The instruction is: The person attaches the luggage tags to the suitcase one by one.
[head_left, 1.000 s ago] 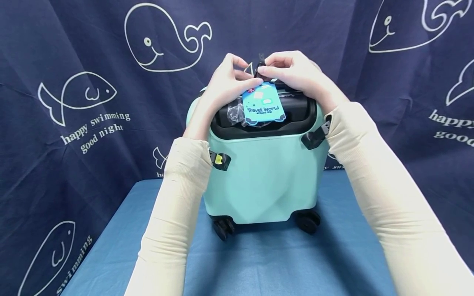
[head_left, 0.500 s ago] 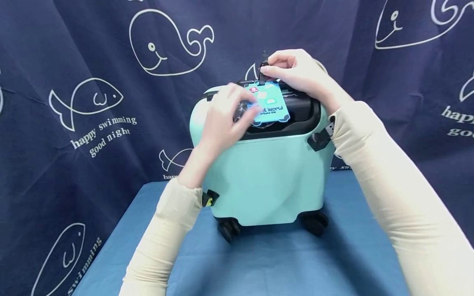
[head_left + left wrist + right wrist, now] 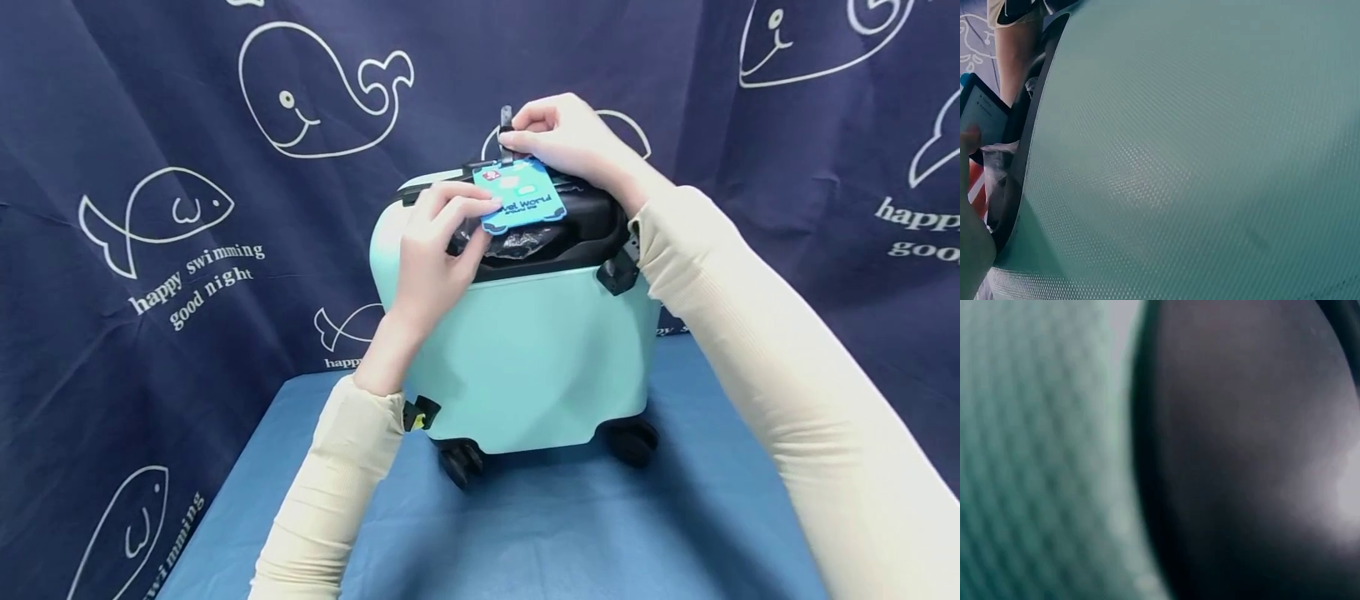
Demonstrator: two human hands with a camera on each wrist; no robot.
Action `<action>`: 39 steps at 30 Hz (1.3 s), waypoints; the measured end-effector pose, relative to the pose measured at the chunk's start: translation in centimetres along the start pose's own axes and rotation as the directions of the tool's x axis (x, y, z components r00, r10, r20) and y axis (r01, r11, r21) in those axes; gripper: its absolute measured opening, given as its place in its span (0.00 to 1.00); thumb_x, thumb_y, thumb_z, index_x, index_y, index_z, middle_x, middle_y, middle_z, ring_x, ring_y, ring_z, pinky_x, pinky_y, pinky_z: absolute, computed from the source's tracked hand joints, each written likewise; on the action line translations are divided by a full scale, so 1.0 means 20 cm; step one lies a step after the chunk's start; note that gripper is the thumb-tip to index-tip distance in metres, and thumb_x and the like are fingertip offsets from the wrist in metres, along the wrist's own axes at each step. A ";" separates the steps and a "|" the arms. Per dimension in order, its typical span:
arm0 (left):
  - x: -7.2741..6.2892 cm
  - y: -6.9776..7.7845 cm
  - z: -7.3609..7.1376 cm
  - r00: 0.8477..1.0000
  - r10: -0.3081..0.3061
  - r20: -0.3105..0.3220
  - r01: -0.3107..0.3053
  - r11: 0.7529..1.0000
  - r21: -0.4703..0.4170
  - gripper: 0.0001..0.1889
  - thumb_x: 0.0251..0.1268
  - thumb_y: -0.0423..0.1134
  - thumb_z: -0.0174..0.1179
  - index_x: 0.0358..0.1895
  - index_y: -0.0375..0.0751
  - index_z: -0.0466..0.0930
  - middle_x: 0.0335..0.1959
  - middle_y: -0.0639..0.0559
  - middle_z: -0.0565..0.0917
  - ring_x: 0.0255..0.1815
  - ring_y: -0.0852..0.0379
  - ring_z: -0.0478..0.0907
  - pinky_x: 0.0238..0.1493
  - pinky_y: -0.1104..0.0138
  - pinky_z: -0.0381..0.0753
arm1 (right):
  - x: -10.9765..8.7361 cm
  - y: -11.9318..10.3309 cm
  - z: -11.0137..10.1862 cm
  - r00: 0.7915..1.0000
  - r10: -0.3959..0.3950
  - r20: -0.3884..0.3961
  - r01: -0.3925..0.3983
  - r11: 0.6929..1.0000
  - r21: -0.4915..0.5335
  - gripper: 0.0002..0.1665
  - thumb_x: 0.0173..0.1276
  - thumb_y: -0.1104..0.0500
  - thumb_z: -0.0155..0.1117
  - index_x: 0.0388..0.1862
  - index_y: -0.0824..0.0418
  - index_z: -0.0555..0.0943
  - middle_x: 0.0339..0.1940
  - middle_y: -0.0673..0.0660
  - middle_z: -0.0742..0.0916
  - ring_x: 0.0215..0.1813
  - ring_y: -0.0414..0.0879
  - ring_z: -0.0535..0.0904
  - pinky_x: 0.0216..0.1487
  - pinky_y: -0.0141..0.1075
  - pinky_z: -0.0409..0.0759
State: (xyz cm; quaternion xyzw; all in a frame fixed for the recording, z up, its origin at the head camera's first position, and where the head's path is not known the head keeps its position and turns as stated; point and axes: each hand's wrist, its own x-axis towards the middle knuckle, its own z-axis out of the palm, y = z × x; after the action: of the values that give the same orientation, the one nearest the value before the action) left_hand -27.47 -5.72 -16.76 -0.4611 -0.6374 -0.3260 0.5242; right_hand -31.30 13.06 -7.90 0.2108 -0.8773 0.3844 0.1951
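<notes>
A mint-green suitcase [image 3: 525, 358] stands upright, with a blue "Travel World" luggage tag [image 3: 522, 193] at its black top section. My left hand [image 3: 435, 250] pinches the tag's lower left corner between thumb and fingers. Above the tag, my right hand [image 3: 573, 137] pinches its black strap [image 3: 507, 155], whose clear-looking end sticks up past the fingertips. In the left wrist view the tag [image 3: 986, 112] shows at the left edge beside the ribbed shell [image 3: 1179, 156]. Only the shell [image 3: 1035, 456] and black top part [image 3: 1241, 456] fill the blurred right wrist view.
Crumpled clear plastic wrap [image 3: 521, 243] lies under the tag on the black section. Black wheels [image 3: 459, 462] rest on the blue-covered table [image 3: 555, 533]. A dark blue curtain [image 3: 172, 100] with white whale and fish drawings hangs close behind.
My left hand has left the strap and moved down to the tag's lower left corner, tilting the tag up slightly. My right hand keeps its pinch on the strap.
</notes>
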 end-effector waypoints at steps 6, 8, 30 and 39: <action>-0.01 -0.02 -0.01 1.000 0.019 0.000 -0.019 0.999 -0.027 0.07 0.58 0.28 0.60 0.38 0.36 0.84 0.39 0.42 0.82 0.46 0.47 0.75 0.52 0.62 0.71 | 0.02 0.01 0.02 0.999 0.014 0.030 -0.013 0.999 -0.037 0.13 0.66 0.49 0.59 0.35 0.58 0.77 0.16 0.38 0.78 0.31 0.37 0.72 0.42 0.28 0.63; -0.01 -0.03 -0.01 1.000 0.030 0.002 -0.029 0.999 -0.038 0.07 0.57 0.27 0.60 0.38 0.36 0.84 0.39 0.42 0.82 0.45 0.47 0.76 0.52 0.62 0.71 | 0.03 0.01 0.02 0.999 0.021 0.043 -0.019 0.998 -0.064 0.14 0.67 0.48 0.58 0.38 0.59 0.78 0.19 0.39 0.79 0.32 0.38 0.72 0.42 0.28 0.63; -0.02 -0.04 -0.06 0.992 0.086 0.094 -0.079 0.995 -0.066 0.09 0.52 0.28 0.59 0.37 0.39 0.84 0.38 0.44 0.82 0.43 0.50 0.76 0.48 0.60 0.69 | 0.02 0.02 0.03 0.995 0.085 0.043 -0.078 0.985 -0.154 0.24 0.62 0.38 0.59 0.37 0.56 0.84 0.23 0.42 0.80 0.37 0.40 0.71 0.41 0.28 0.64; -0.03 -0.03 -0.07 0.992 0.088 0.091 -0.083 0.994 -0.065 0.09 0.50 0.30 0.61 0.37 0.39 0.85 0.37 0.44 0.83 0.43 0.51 0.78 0.49 0.61 0.70 | 0.02 0.01 0.03 0.997 0.076 -0.004 -0.076 0.983 -0.165 0.24 0.60 0.37 0.60 0.36 0.56 0.84 0.24 0.43 0.81 0.36 0.40 0.72 0.41 0.29 0.64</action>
State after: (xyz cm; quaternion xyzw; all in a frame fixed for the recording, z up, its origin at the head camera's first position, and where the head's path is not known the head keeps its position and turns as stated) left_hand -27.60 -7.35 -16.90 -0.5186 -0.6308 -0.3004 0.4928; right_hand -31.76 12.58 -8.28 0.1608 -0.9137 0.3175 0.1960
